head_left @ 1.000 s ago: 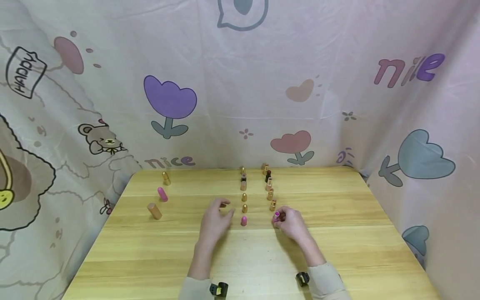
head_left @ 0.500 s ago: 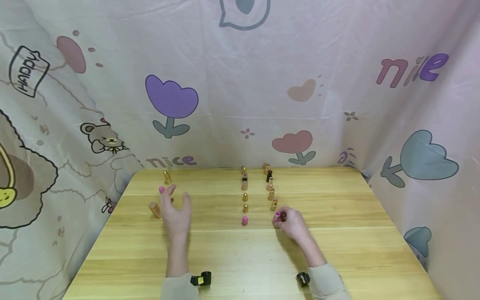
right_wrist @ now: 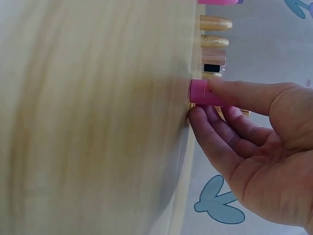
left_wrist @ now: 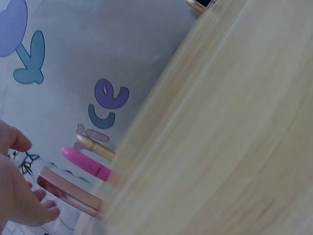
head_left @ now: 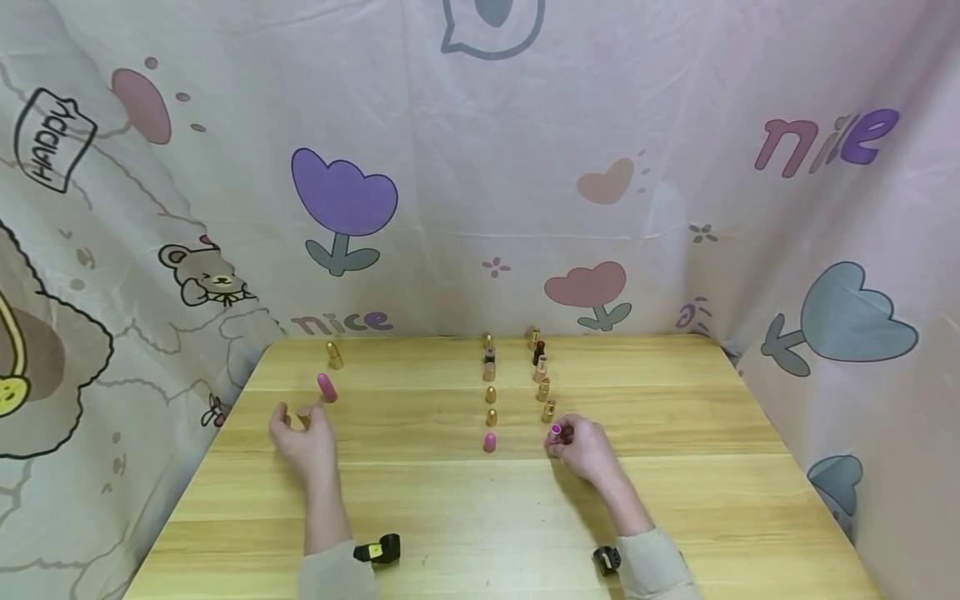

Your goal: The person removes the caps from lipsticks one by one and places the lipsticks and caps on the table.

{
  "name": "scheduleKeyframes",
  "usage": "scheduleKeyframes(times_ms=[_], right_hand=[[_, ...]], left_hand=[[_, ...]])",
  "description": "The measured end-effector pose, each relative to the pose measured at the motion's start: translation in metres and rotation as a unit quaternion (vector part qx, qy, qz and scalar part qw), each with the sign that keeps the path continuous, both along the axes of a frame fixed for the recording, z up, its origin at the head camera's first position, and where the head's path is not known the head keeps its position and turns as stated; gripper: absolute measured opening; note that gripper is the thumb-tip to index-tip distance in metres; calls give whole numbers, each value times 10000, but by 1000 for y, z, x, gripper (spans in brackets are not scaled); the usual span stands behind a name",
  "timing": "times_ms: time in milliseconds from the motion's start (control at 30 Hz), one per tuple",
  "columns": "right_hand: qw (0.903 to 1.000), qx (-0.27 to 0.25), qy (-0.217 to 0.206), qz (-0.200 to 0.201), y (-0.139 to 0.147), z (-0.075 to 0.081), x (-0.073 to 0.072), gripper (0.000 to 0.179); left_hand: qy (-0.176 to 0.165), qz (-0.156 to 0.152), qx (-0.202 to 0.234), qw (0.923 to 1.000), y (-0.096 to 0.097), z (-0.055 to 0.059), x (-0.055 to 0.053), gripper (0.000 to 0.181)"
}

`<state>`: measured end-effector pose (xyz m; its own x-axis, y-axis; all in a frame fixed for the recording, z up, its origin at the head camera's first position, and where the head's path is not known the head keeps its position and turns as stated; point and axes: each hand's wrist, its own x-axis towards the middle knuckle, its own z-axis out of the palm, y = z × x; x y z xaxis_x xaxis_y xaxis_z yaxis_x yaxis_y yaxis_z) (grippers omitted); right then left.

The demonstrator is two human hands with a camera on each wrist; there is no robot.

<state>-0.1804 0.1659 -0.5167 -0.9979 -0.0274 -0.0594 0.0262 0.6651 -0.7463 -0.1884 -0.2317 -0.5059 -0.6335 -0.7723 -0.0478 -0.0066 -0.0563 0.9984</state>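
My left hand [head_left: 307,446] is beside a standing rose-gold lipstick tube [left_wrist: 68,192], its thumb and fingers spread on either side. A gap shows between fingers and tube in the left wrist view. Behind that tube stand a pink lipstick [head_left: 327,387] and a gold lipstick [head_left: 334,356]. My right hand [head_left: 585,450] pinches an uncapped pink lipstick [right_wrist: 198,91] between thumb and fingers, upright on the table; its magenta tip shows in the head view. Left of it stands a short pink cap [head_left: 490,442].
A row of gold caps [head_left: 491,417] and darker ones runs back from the pink cap on the wooden table [head_left: 480,517]. Parallel to it, several uncapped lipsticks [head_left: 543,389] stand behind my right hand. A printed curtain [head_left: 465,167] hangs at the table's far edge.
My left hand has swept left from beside the middle row, past the pink lipstick, to the rose-gold tube. The right hand has stayed in place, holding the uncapped pink lipstick.
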Motion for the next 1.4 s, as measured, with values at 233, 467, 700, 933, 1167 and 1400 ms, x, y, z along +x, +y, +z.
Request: scheduleKeyframes(times_ms=[233,467,700,933,1167,1400], right_hand=[[10000,-18,1,20,0,-1,0,23],[10000,5,-8,15,1,-2,0,22],[9999,-40,-102,14,1,-2,0,23],[9998,-133,-117,46,2,-1,1,26],[9998,-147,-117,-12,5,3,5,43],[9990,-222,213,-336,7,9,11,68]], left_hand=[[-310,-108,319,9990,-7,-11,-5,60],[-364,-40,221,9991,-10,-21,-8,43],[-143,-4,211,9997,-11,-28,-11,27],[-132,-86,358,9992,-12,-29,-11,29],[-18,-73,573,9983,-7,-27,-9,26],[85,-71,838,9964,3,-19,-8,22]])
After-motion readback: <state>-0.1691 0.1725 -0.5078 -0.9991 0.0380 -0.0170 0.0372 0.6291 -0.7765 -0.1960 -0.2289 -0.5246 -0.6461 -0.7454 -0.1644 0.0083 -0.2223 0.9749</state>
